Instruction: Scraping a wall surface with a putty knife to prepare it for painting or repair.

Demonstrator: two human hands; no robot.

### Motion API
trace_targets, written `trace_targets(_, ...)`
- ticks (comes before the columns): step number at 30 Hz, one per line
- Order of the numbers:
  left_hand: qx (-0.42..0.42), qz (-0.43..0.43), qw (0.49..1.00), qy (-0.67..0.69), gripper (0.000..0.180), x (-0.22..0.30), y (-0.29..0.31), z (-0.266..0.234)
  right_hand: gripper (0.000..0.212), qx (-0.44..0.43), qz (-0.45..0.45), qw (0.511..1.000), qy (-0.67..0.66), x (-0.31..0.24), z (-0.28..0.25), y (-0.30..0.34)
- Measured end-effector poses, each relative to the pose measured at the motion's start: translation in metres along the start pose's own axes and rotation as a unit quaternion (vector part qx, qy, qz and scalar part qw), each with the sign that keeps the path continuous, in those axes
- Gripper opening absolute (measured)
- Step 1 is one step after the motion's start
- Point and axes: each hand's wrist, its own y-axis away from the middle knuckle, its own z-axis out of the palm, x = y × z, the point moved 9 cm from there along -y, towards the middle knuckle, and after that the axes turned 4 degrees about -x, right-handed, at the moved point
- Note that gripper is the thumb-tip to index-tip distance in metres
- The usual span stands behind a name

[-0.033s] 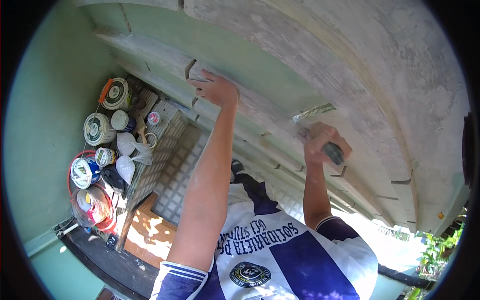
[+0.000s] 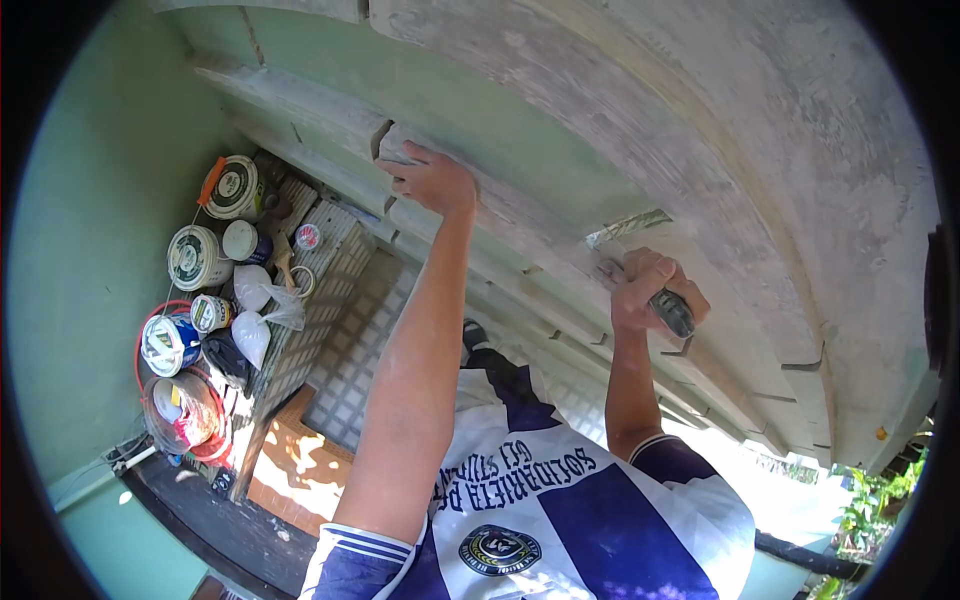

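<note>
The dark, rounded-handled tool [image 2: 674, 314] is filling my right hand [image 2: 643, 290], apparently working the surface and next needing steadiness, while my left hand [image 2: 437, 182], grip unclear, is touching a pale, streaked beam [image 2: 520, 215].

1. 10 o'clock: white-lidded bucket [image 2: 232, 190], orange handle grip [image 2: 212, 182].
2. 9 o'clock: second lidded bucket [image 2: 190, 258]; tape-like ring [image 2: 304, 281]; clear bag [image 2: 251, 338], white contents; slatted bench [image 2: 338, 224] beneath.
3. Between 8 and 9: blue-and-white bucket [image 2: 168, 346]; black bag [image 2: 226, 360], rightward.
4. 4 o'clock: green plants [image 2: 876, 508], sunlit.
</note>
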Motion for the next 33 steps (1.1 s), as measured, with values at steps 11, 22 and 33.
trace_targets(11, -0.001, -0.002, 1.000, -0.003, 0.069, -0.004, 0.000, -0.001, 0.044, -0.045, -0.042, 0.993, 0.096, -0.013, 0.006, 0.001)
trace_targets(22, 0.010, 0.015, 1.000, 0.006, 0.070, -0.006, -0.004, 0.005, 0.040, -0.067, -0.004, 0.980, 0.186, -0.006, 0.011, -0.003)
trace_targets(33, -0.024, 0.003, 1.000, -0.001, 0.073, -0.006, 0.002, 0.004, 0.032, 0.022, -0.079, 0.994, 0.066, -0.039, 0.004, -0.026)
